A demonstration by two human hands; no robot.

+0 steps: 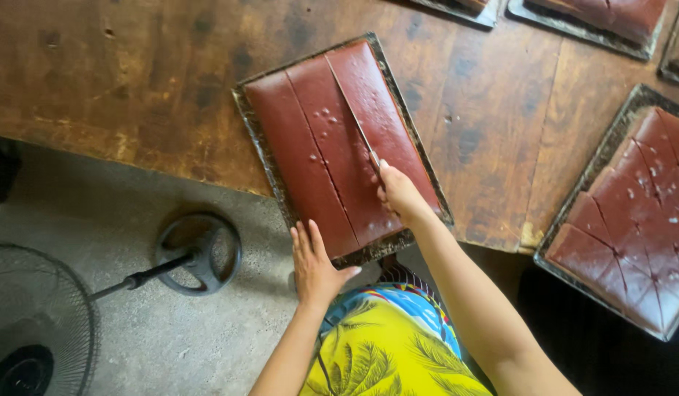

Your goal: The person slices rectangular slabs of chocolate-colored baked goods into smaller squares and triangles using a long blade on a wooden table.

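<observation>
The right hand (399, 192), fingers clamped on a knife (352, 117) whose blade runs far-left along the long axis of the brown slab (332, 147), cuts in the tray (260, 139) on the worktop (134, 81), while the left hand (314, 264), fingers together, steadies the tray's near edge.

Left hand (314, 265) lies flat, fingers (304, 238) extended; right hand (399, 192) is clenched, arm outstretched.

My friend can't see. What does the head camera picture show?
A right hand draws a knife through a reddish-brown slab in a metal tray on a wooden table. The left hand steadies the tray's near edge.
</observation>
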